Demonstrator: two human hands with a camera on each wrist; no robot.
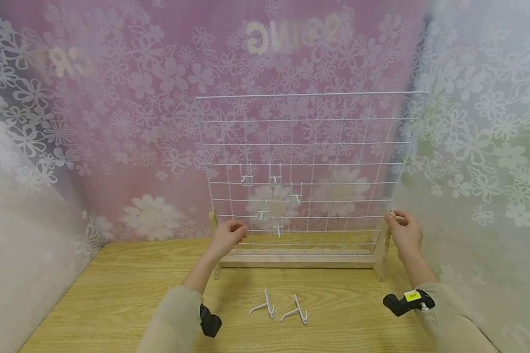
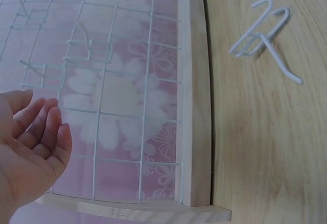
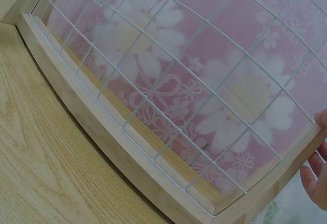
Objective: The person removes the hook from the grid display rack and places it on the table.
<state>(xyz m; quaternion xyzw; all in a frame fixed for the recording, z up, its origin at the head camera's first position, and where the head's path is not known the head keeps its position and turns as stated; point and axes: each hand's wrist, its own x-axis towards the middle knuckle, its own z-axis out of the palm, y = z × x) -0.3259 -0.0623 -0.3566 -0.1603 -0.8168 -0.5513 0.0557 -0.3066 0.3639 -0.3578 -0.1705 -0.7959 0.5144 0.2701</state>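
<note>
A white wire grid panel (image 1: 309,142) stands upright in a wooden base (image 1: 296,260) on the table. Several small white hooks (image 1: 246,179) hang on its lower middle wires. My left hand (image 1: 229,234) hovers by the panel's lower left corner. In the left wrist view the left hand (image 2: 30,142) has relaxed fingers, holds nothing, and sits just off the wires (image 2: 127,81). My right hand (image 1: 404,230) pinches the top of the base's right post (image 1: 385,245). Its fingertips (image 3: 312,178) curl beside that post (image 3: 286,168).
Two loose white hooks (image 1: 265,305) (image 1: 297,310) lie on the wooden table (image 1: 115,294) in front of the base; one shows as a hook (image 2: 265,35) in the left wrist view. Flowered curtains close in the back and both sides.
</note>
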